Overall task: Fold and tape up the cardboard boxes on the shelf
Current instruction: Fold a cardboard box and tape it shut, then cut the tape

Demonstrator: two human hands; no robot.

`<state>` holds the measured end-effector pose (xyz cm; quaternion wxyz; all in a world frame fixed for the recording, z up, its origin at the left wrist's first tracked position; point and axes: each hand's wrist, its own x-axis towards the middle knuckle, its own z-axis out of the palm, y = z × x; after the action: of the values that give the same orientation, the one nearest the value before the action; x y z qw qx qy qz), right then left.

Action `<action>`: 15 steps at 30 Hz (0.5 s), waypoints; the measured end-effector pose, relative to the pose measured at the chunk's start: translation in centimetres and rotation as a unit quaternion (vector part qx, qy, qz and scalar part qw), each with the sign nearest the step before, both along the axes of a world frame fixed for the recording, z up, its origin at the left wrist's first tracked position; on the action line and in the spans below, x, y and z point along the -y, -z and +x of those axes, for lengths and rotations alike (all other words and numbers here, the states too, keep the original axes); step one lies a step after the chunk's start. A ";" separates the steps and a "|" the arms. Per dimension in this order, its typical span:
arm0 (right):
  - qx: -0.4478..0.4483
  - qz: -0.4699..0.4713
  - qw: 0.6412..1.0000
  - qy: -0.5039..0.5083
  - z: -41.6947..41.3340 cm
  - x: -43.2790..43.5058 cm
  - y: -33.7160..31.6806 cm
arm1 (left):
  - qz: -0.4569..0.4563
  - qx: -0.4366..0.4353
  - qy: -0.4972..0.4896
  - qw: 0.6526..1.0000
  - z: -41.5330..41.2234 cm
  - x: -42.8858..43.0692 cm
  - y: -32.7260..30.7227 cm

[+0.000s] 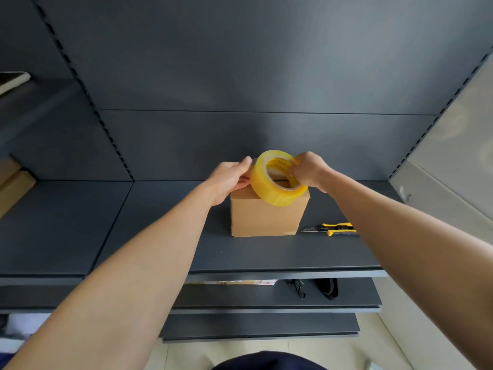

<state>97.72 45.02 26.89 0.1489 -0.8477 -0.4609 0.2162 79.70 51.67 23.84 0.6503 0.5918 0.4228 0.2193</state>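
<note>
The box (pixel 264 214) is up and squared, standing in the middle of the shelf (pixel 165 236) with its flaps seemingly folded down. So the folding on this one looks done. The taping looks barely begun: no strip shows across the top, though the tape roll (pixel 277 182) hides much of it.

The roll hangs tilted just over the box's top edge. The right hand (pixel 310 170), at the roll's 3 o'clock, grips it with fingers hooked into the core. The left hand (pixel 229 180), at its 9 o'clock, pinches at the outer rim with thumb on top and fingers beneath. That's probably the free end being picked loose, but the end itself is too clear to see. Both forearms reach straight in, wrists level.

A utility knife (pixel 329 228) lies at the box's 3 o'clock, untouched. Far off at 9 o'clock, flat cardboard (pixel 13 185) waits on the neighbouring shelf, so there is likely more to fold.
</note>
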 end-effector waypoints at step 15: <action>-0.078 0.147 0.986 0.004 2.8 -0.2 -2.6 | 0.031 -0.049 0.088 0.994 -0.7 -0.7 -0.2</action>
<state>100.51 45.20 29.47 0.3081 -0.7988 -0.4718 0.2107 78.97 52.38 24.03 0.6271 0.6568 0.3928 0.1451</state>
